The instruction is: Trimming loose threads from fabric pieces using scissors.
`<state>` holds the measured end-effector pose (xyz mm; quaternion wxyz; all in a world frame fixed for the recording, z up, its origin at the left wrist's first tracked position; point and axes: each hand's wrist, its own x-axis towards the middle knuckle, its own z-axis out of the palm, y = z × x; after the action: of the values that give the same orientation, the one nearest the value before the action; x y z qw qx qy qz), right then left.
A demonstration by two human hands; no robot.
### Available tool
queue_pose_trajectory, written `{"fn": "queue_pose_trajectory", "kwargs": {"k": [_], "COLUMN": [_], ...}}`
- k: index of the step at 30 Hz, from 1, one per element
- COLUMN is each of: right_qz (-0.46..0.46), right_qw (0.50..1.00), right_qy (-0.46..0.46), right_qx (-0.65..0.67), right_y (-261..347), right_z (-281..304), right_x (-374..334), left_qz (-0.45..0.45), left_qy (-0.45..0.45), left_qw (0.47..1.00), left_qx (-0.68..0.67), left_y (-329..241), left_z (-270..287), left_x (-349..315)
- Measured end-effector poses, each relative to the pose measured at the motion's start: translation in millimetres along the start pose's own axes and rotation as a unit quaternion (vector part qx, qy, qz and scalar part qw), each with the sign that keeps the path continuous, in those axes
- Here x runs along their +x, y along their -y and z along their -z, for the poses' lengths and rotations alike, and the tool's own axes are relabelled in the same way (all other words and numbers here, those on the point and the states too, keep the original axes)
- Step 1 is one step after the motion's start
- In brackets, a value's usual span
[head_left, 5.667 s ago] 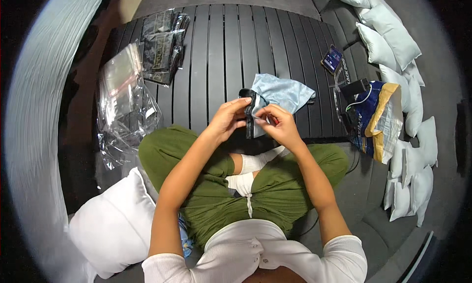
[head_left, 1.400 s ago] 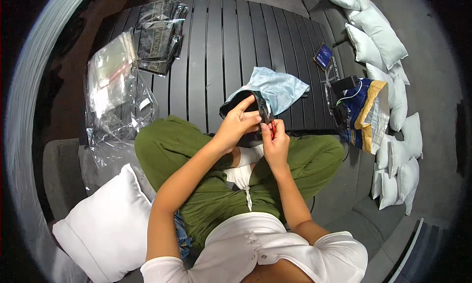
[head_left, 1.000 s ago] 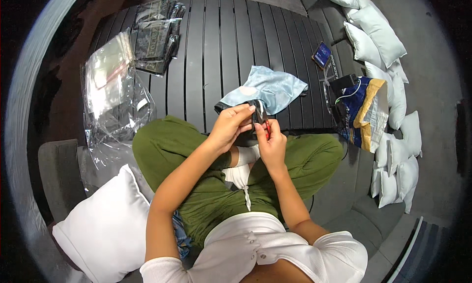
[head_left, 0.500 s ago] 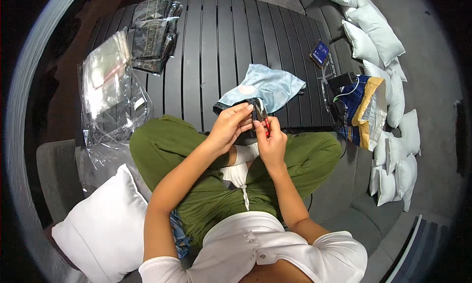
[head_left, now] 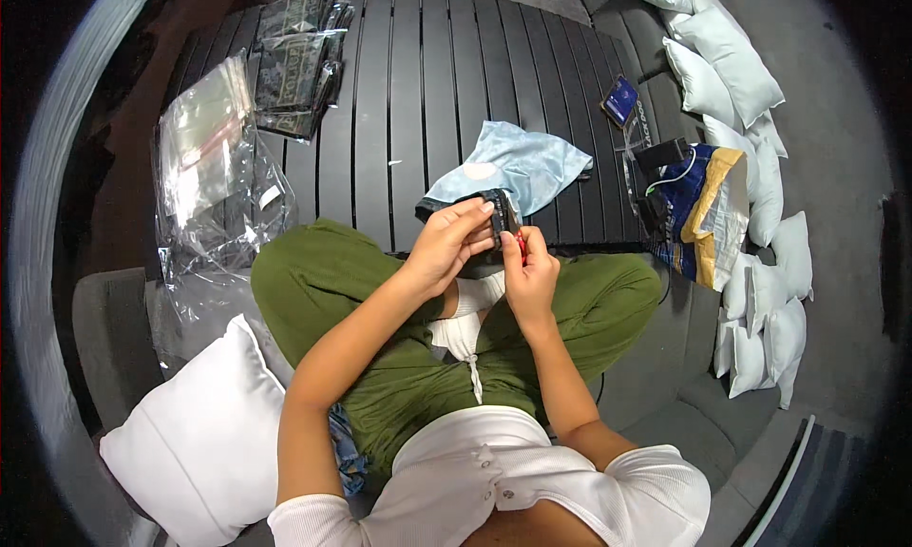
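Note:
A light blue piece of cloth [head_left: 518,167] with a pale round spot and a black edge lies at the near side of the slatted table. My left hand [head_left: 451,238] pinches the cloth's black edge [head_left: 500,214] between thumb and fingers, lifting it toward me. Close beside it, my right hand [head_left: 529,271] is closed round a small red-handled tool [head_left: 521,239] with a thin metal blade. The blade lies along the black edge; its exact kind is partly hidden by my fingers.
Clear plastic bags [head_left: 204,157] spread over the table's left side, near a stack of dark packaged items [head_left: 294,67]. A phone-like device [head_left: 619,101], a black box [head_left: 660,155] and a blue-gold bag [head_left: 703,214] sit right. White pillows [head_left: 204,433] lie on both sides.
My right hand has moved slightly to the right and down, and less of the metal blade shows. More of the black edge is visible between my hands. My left hand keeps its pinch.

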<state>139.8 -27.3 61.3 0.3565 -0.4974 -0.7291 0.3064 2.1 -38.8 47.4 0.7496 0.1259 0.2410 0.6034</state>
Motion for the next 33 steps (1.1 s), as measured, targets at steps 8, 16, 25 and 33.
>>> {"fn": "queue_pose_trajectory", "kwargs": {"k": [8,16,25,33], "right_qz": [0.008,0.005,-0.013,-0.001], "right_qw": [1.0,1.0,1.0,1.0], "right_qy": [-0.004,-0.005,0.001,0.009], "right_qx": [0.015,0.015,0.023,0.019], "right_y": [0.2,6.9,10.6,10.4], "right_z": [2.1,-1.2,-2.4,-1.6], "right_x": [-4.4,-0.2,4.1,1.4], "left_qz": [0.003,-0.007,-0.023,-0.033], "left_qy": [-0.047,-0.032,-0.034,-0.019], "left_qw": [0.999,0.999,0.999,0.999], "left_qx": [0.026,0.011,0.023,0.002], "left_y": [-6.9,-6.4,-7.7,-9.3], "left_z": [-7.0,-8.9,-10.6,-7.0], "left_x": [-1.2,-2.0,-4.0,-4.1]}}
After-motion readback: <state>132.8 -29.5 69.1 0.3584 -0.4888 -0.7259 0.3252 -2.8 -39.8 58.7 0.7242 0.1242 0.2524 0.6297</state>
